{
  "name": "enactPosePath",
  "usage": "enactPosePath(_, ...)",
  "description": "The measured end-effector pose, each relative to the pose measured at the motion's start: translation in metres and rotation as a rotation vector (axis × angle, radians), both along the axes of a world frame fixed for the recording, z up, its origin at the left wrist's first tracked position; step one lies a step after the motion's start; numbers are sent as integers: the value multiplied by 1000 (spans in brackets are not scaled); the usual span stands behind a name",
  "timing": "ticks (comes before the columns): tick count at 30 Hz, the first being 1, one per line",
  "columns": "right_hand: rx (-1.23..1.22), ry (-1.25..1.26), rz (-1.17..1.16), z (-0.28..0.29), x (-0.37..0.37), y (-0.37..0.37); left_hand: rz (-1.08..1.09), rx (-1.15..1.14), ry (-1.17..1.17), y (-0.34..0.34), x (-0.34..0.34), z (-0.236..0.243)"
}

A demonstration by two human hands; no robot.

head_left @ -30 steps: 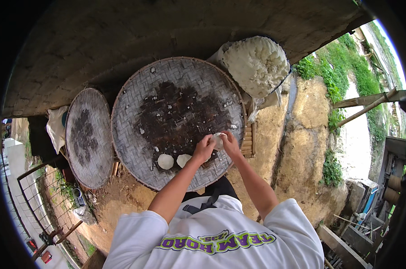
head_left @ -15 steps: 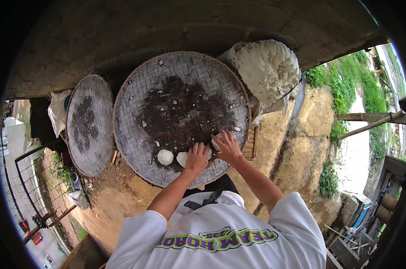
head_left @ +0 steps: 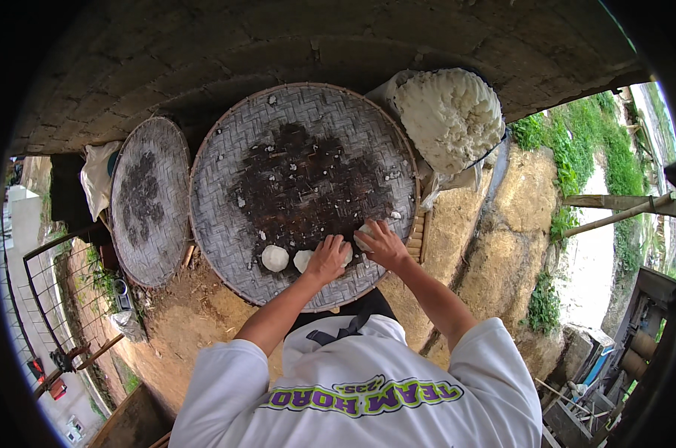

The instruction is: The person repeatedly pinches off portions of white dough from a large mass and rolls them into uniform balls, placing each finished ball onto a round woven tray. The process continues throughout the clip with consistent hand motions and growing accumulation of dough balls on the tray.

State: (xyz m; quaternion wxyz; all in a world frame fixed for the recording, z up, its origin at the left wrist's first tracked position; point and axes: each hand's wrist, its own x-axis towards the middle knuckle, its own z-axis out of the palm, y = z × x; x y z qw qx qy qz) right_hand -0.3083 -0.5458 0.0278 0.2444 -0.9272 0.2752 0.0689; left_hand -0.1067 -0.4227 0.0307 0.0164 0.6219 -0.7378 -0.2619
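A large round woven bamboo tray (head_left: 226,160) lies in front of me, its middle dark and dotted with white crumbs. Near its front edge my left hand (head_left: 328,259) curls over a white dough lump (head_left: 302,260), which shows on both sides of the fingers; whether it is one piece or two is hidden. My right hand (head_left: 383,246) cups another white dough lump (head_left: 363,237) just to the right. To the left of both hands, a rounded white dough ball (head_left: 275,258) sits by itself on the weave, untouched.
A sack heaped with white doughy mass (head_left: 448,116) stands behind the tray at right. A second round woven tray (head_left: 151,205) leans at left. A block wall (head_left: 226,52) closes off the back. Wire fencing (head_left: 61,299) stands at far left, a wooden pole (head_left: 614,216) at far right.
Both hands stay over their dough lumps, with only slight shifts of the fingers. The whole view has tilted a little, showing more of the wall.
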Motion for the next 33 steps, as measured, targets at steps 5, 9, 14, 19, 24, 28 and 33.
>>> enactPosePath(5, -22, 4, 158, -3, -5, -10, -40, 24, -114, 2, -1, 9)
enactPosePath(9, -53, -56, 209, -6, -6, -13, 70, -96, -68, 7, -13, 4)
enactPosePath(14, -144, -77, 307, -16, -10, -14, 109, -165, -127, 6, -24, -16)
enactPosePath(19, -230, -145, 446, -25, -7, -24, 96, -230, -103, 4, -19, -21)
enactPosePath(24, -217, -106, 598, -8, -7, -38, 180, -187, 18, 4, -18, -11)
enactPosePath(28, -63, -146, 178, 7, -8, -26, 161, -244, -40, 3, -27, -10)
enactPosePath(33, -4, -252, -369, -13, 15, 18, 170, -256, -112, 1, -34, -20)
